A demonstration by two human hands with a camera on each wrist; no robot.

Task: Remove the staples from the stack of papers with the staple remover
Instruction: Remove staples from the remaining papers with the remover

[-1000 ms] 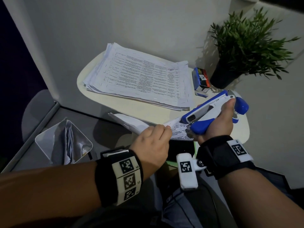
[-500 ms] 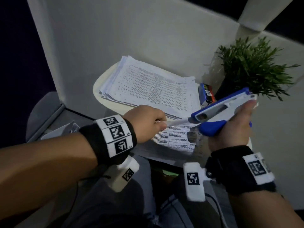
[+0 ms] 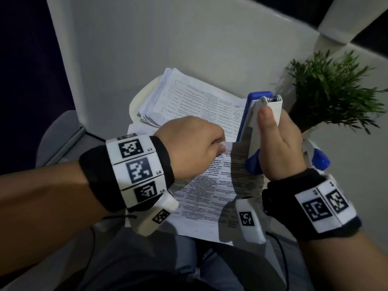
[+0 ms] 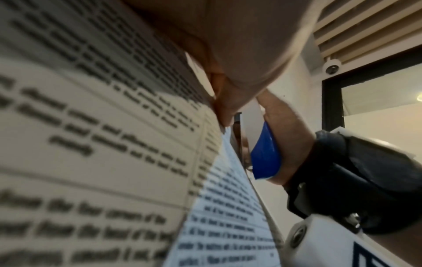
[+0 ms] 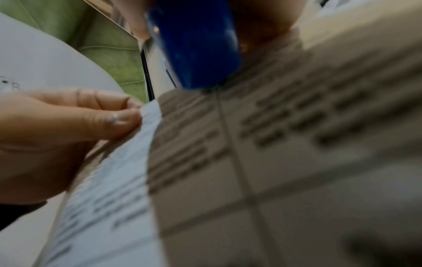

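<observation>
Currently, head view: left hand (image 3: 189, 148) at frame centre, fingers curled, pinching the corner of the stapled sheets (image 3: 205, 194) that hang over the lap. Right hand (image 3: 279, 143) right of centre, fingers and thumb wrapped round the blue-and-white staple remover (image 3: 258, 127), held nearly upright, lower end at the pinched corner. Stack of papers (image 3: 189, 97) lies behind on a small cream table (image 3: 134, 106), upper centre. Potted plant (image 3: 336, 91) upper right. Grey partition wall (image 3: 168, 38) fills the top; room dim

Left wrist view: printed page (image 4: 91, 144) fills the left and centre, blurred. Left fingers (image 4: 239, 54) at top clamp its edge. Blue end of the tool (image 4: 265, 155) sits right of centre in the right hand (image 4: 290, 130). Slatted ceiling vent (image 4: 370, 23) and a dome camera (image 4: 332, 67) upper right

Right wrist view: blue tool body (image 5: 196, 45) at top centre, its end at the page (image 5: 297, 162). Left thumb and finger (image 5: 109, 119) at left pinch the sheet edge. Green upholstery (image 5: 109, 54) upper left. Whether the tool touches a staple: cannot tell
</observation>
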